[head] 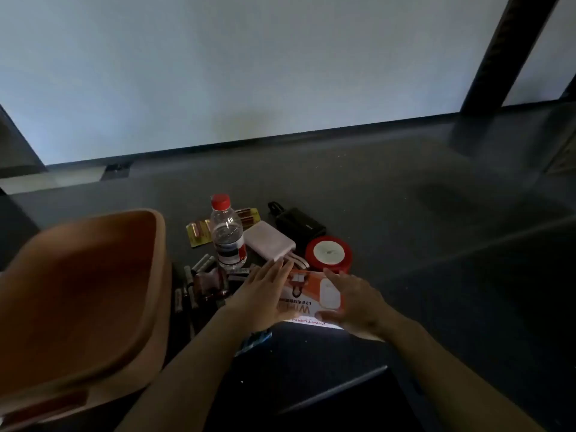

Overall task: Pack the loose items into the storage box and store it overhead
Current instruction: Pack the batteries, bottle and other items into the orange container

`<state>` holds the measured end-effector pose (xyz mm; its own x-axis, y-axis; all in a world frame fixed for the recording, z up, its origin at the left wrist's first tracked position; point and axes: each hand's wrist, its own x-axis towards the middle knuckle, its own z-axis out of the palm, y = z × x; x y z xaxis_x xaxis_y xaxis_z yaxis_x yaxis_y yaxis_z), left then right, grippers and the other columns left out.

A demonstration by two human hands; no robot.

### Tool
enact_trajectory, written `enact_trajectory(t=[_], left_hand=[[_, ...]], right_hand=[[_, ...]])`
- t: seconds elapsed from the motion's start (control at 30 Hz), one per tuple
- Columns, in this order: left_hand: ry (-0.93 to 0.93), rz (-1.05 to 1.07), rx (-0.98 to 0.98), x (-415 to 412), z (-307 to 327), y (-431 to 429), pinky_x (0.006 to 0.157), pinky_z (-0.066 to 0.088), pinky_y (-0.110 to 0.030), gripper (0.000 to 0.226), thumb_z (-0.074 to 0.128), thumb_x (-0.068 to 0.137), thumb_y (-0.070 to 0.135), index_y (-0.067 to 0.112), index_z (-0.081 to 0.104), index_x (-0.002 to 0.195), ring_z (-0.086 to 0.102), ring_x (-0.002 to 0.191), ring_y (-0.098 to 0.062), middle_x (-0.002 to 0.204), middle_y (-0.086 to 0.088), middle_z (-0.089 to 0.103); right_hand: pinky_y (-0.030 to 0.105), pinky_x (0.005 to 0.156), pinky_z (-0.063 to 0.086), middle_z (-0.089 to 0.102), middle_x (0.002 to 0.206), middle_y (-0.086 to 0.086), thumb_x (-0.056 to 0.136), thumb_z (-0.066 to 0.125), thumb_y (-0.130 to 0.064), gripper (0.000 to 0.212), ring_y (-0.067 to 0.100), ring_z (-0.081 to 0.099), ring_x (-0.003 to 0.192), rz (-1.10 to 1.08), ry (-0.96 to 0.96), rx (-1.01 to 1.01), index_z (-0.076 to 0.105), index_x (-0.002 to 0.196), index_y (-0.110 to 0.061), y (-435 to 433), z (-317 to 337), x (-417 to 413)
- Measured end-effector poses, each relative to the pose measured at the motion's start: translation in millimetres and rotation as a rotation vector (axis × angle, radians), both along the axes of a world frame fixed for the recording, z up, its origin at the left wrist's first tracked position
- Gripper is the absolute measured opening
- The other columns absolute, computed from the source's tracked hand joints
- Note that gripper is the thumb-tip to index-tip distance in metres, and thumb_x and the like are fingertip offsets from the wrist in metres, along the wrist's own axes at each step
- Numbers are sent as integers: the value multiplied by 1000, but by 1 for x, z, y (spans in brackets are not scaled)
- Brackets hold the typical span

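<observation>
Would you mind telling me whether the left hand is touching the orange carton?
Touching: the head view shows the left hand lying flat against the orange carton's left edge, no gap.

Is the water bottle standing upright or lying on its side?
Upright: the water bottle stands on the floor with its red cap on top.

Two bare forearms in frame, no sleeves visible up to the bottom edge, so short sleeves or rolled well back; can't tell which. Left hand: no ring, no glove, fingers long and slim, nails short. Narrow blue patterned band at the left wrist, looks like fabric or a printed strap, though it's dim and blurred there and may not be worn at all. Right hand: bare too, no watch, no ring, nothing on the wrist. Dark lap area below the forearms, probably dark trousers, detail lost in shadow. No other markings seen.
</observation>
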<state>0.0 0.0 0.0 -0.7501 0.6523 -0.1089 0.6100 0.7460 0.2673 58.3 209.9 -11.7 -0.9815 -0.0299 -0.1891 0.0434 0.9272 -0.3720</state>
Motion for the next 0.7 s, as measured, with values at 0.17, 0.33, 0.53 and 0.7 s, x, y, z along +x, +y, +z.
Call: enact_trajectory(t=[0.17, 0.33, 0.53, 0.7], left_hand=[[-78, 85, 6, -1, -8, 4, 112, -1, -39, 106, 58, 72, 64, 22, -7, 146, -6, 141, -17, 156, -1, -4], [-70, 122, -57, -8, -7, -3, 108, -4, -37, 107, 52, 71, 71, 24, -8, 145, -7, 141, -17, 156, 1, -5], [122, 202, -21, -13, 36, -32, 109, 10, -42, 76, 37, 86, 59, 26, 2, 145, 6, 141, -19, 155, 0, 5], [344, 258, 68, 4, 101, -90, 106, 25, -42, 86, 16, 76, 72, 21, 14, 145, 22, 137, -25, 153, -6, 20]], right_hand=[[52, 110, 15, 11, 155, 3, 60, 69, -62, 112, 25, 10, 141, 24, -2, -31, -3, 142, -38, 12, -13, 1], [52, 109, 18, 7, 154, 3, 54, 76, -56, 120, 26, 13, 139, -3, -8, -111, -3, 142, -37, 17, -18, -6], [40, 97, 33, 30, 127, -2, 48, 75, -55, 106, 18, 25, 119, 86, 125, -171, 19, 136, -32, 18, 26, -14], [33, 87, 32, 30, 122, -1, 53, 77, -50, 101, 11, 21, 110, 175, 271, -225, 22, 136, -31, -10, 89, -28]])
